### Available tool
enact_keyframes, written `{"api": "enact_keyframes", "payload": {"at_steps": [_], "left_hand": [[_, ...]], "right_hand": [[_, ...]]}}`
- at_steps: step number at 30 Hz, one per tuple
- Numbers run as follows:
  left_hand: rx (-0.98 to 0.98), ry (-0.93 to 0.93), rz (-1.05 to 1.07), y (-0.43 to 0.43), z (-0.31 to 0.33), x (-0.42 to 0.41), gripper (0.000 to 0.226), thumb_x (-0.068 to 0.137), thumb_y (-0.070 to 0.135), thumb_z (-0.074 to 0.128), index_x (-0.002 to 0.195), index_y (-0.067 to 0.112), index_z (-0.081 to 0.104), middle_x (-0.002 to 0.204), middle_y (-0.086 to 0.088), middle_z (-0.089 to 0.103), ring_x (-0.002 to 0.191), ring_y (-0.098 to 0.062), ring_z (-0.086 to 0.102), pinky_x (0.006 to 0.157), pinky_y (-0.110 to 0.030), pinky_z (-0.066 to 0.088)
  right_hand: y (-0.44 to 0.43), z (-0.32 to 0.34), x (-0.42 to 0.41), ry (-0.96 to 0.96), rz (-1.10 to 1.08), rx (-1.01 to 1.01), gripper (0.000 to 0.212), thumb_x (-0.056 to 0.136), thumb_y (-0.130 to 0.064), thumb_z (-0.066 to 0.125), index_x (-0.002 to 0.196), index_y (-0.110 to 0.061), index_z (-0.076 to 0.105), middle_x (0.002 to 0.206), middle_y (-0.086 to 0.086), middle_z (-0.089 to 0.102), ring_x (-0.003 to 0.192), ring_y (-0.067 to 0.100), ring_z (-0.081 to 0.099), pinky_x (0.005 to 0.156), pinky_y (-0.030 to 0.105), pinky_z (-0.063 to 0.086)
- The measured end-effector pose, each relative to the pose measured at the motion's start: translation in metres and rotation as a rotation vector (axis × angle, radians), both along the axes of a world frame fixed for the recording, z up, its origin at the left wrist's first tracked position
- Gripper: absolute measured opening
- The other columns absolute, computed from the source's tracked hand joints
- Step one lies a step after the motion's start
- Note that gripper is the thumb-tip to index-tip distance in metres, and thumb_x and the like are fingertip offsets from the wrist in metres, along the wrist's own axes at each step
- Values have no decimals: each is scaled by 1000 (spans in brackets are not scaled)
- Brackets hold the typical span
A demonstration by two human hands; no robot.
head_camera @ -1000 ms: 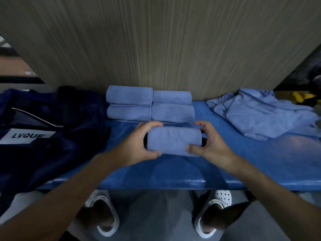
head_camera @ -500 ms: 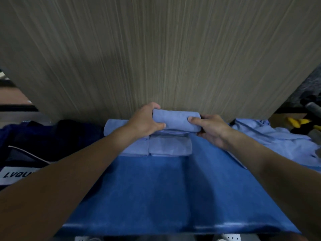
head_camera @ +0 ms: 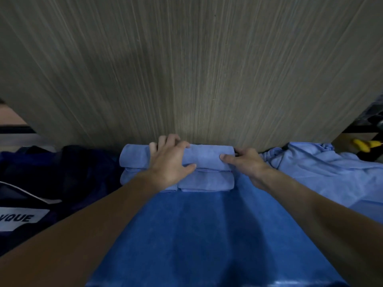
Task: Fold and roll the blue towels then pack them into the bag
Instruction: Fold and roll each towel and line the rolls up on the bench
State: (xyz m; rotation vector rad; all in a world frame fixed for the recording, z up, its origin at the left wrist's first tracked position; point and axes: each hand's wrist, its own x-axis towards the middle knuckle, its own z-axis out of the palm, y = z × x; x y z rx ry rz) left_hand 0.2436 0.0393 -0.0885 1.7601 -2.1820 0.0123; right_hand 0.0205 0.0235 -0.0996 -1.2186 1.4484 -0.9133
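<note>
A rolled blue towel (head_camera: 207, 157) lies on top of the stack of rolled towels (head_camera: 206, 181) against the wooden wall. My left hand (head_camera: 170, 162) presses over its left end, fingers wrapped across the top. At its right end my right hand (head_camera: 246, 164) grips it, thumb on the front face. A heap of loose unfolded blue towels (head_camera: 317, 168) lies to the right. The dark navy bag (head_camera: 62, 179) with a white label sits at the left.
A blue cloth-covered table (head_camera: 207, 235) stretches from the stack toward me. The wooden wall (head_camera: 186, 69) rises straight behind the stack. Yellow and dark objects (head_camera: 362, 145) sit past the loose towels at the far right.
Both hands carried the rolled towel from the table's middle to the back and set it on the stack by the wall. The view tilted up and moved closer.
</note>
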Motion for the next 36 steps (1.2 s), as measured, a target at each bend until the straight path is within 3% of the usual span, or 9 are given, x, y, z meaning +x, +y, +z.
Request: {"api": "enact_keyframes", "payload": {"at_steps": [3,6,8,17,24,28,30,32,36], "left_hand": [[-54,-15,-19,0,-6,0,58,88,64,48,131,27,54,145,8,38,133,-17,29,100,-39,21],[-57,-43,-9,-2,-8,3,51,89,59,51,129,28,57,142,6,41,132,-18,29,99,-40,21],[-38,-49,-7,-3,-9,5,50,87,60,55,126,29,59,139,6,42,131,-19,29,99,-40,21],[-106,16,-107,-5,27,-42,49,75,58,44,111,30,62,121,10,51,121,-18,37,91,-35,19],[-59,42,-276,-7,33,-160,26,90,44,57,109,28,61,112,8,62,113,-20,50,92,-37,28],[75,-5,-312,-9,12,-210,23,92,43,57,106,25,64,113,4,66,111,-24,55,95,-38,34],[117,-81,-275,-10,-2,-226,31,91,47,57,108,21,65,116,-1,64,112,-27,54,96,-41,35],[149,-97,-231,-11,-15,-235,37,91,51,57,106,18,64,115,-4,62,113,-28,51,94,-42,35],[186,62,-171,-13,-30,-244,30,88,47,63,99,19,67,110,-2,60,112,-27,51,91,-40,35]], "right_hand": [[2,-5,1,191,-31,-212,53,85,-27,75,132,-15,54,111,-2,55,111,18,55,93,30,48],[3,-14,-2,525,8,-326,50,82,-43,72,128,-30,58,116,-1,43,119,23,44,105,46,38],[3,-18,-4,573,34,-303,50,82,-48,70,128,-34,57,119,0,42,121,25,40,107,49,35],[15,-7,-35,512,-50,-352,39,88,-44,65,118,-19,63,117,4,54,114,25,52,100,44,44],[30,5,-146,915,-153,-218,18,84,-38,51,87,-27,66,101,8,59,106,36,55,78,38,42],[33,1,-191,1022,-181,-142,21,90,-31,55,108,-33,65,136,0,50,134,22,35,107,41,28],[35,2,-199,1022,-171,-175,15,89,-26,51,80,-29,63,109,-1,61,116,21,49,94,39,33],[37,3,-204,1015,-209,-202,29,89,-22,49,60,-19,48,75,-1,57,88,22,55,78,33,28],[40,8,-212,772,-276,-388,23,85,-11,63,67,-24,56,68,-5,57,73,16,54,67,29,34]]}}
